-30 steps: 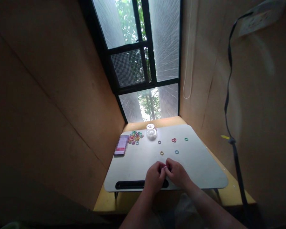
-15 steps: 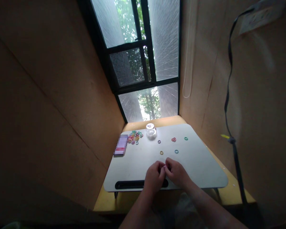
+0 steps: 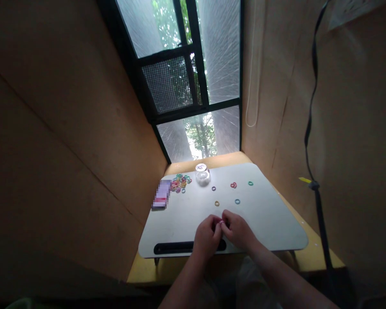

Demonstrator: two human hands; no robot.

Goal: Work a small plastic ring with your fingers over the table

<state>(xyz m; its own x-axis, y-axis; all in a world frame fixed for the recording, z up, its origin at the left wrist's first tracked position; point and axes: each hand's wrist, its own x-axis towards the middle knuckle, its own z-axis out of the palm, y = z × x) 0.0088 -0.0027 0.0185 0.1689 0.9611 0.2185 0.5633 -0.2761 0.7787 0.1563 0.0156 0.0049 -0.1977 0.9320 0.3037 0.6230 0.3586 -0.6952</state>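
We hold both hands close together over the white table (image 3: 176,221), nearer to us than the clear jar (image 3: 203,177) and slightly to its right. Our left hand (image 3: 206,237) is curled, its thumb and forefinger pinched together; our right hand (image 3: 238,231) is bent the same way, its fingertips meeting those of the left. Between them we have hold of a small pink thing (image 3: 221,222), mostly hidden by the fingers, so we cannot tell its full shape. It sits on our side of the jar, a little right of it.

Just right of the jar we see a purple ring (image 3: 214,190), then a red cluster (image 3: 233,185) and, farther right, a green ring (image 3: 251,185). A yellow ring (image 3: 216,205) and a blue ring (image 3: 237,203) lie to the right of the jar and nearer to us, just beyond our hands. Left of the jar is a pile of coloured rings (image 3: 180,184), with a phone (image 3: 161,195) beside it, farther left. Behind the jar stands a window (image 3: 199,137); well to its right hangs a dark strap (image 3: 309,120).
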